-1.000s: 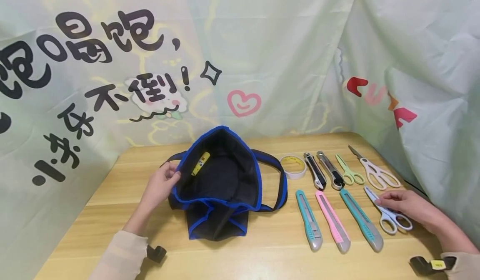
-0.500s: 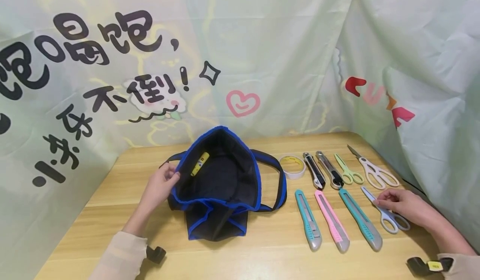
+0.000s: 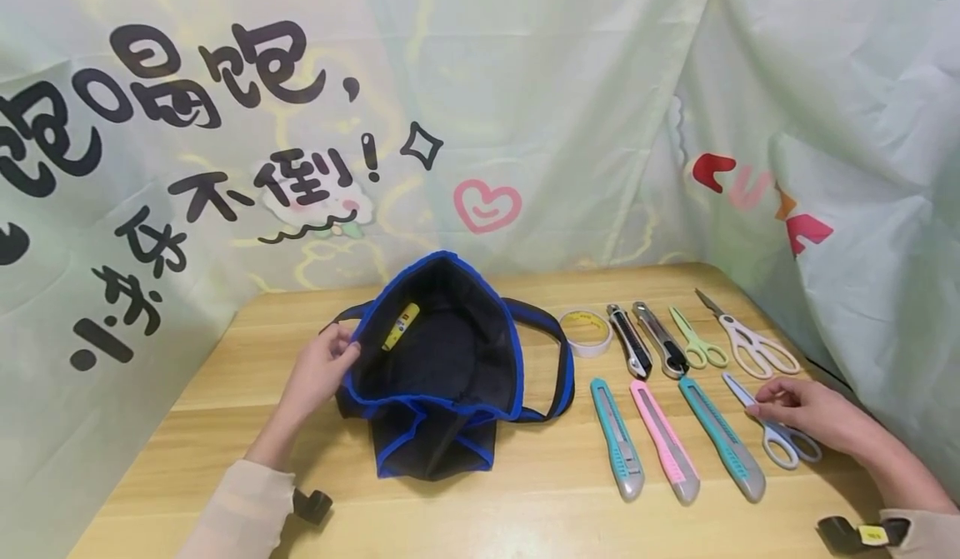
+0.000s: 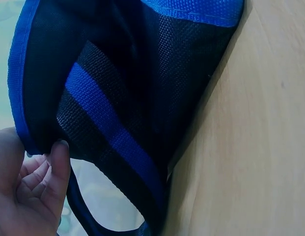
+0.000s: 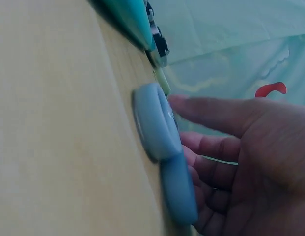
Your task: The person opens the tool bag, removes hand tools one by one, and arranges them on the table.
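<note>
My left hand [image 3: 325, 367] pinches the left edge of a black fabric bag [image 3: 450, 334] with blue trim, its mouth facing me. In the left wrist view, the thumb and fingers are at the blue-bound edge beside a striped handle strap [image 4: 108, 128]. Inside the bag lies a small yellow item [image 3: 401, 327] with a printed label. On the right, my right hand [image 3: 813, 409] has thumb and fingertips around the middle of light-blue scissors [image 3: 783, 441] lying on the table. Their handle loops [image 5: 154, 123] show in the right wrist view; the hand hides part of them.
Left of the scissors lie two teal utility knives [image 3: 723, 438] and a pink utility knife [image 3: 667, 442]. Behind them are a tape roll [image 3: 597, 348], two metal-bodied cutters [image 3: 660, 340], green scissors [image 3: 705, 352] and white scissors [image 3: 757, 351]. A printed curtain [image 3: 585, 126] hangs behind the table.
The light-blue scissors' tip has swung slightly left with my right hand at them. My left hand and the bag stay where they were.
</note>
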Action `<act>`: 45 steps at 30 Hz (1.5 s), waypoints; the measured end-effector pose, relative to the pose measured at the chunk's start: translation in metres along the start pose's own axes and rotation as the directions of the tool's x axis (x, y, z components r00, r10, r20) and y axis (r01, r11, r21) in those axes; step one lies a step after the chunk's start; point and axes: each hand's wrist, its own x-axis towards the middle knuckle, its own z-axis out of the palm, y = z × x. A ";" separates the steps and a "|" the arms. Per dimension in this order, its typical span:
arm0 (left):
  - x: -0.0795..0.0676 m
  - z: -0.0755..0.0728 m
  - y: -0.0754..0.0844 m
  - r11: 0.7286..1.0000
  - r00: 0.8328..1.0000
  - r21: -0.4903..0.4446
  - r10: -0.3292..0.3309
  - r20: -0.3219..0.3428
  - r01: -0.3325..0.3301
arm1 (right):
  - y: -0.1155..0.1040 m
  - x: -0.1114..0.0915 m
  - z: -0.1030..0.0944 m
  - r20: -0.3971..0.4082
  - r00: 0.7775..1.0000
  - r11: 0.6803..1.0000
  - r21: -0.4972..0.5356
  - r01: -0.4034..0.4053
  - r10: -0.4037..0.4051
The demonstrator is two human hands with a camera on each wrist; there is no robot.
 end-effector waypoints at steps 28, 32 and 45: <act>0.002 -0.001 0.002 1.000 1.000 0.001 0.023 -0.015 -0.023 | -0.175 0.069 -0.003 0.034 0.928 0.928 -0.002 0.371 -0.371; 0.001 -0.001 0.002 1.000 1.000 0.001 0.018 -0.012 -0.018 | -0.204 0.082 0.007 0.067 0.906 0.908 0.010 0.418 -0.418; 0.001 0.000 0.002 1.000 1.000 -0.002 0.020 -0.010 -0.021 | -0.289 0.128 0.053 0.124 0.857 0.853 0.240 0.463 -0.500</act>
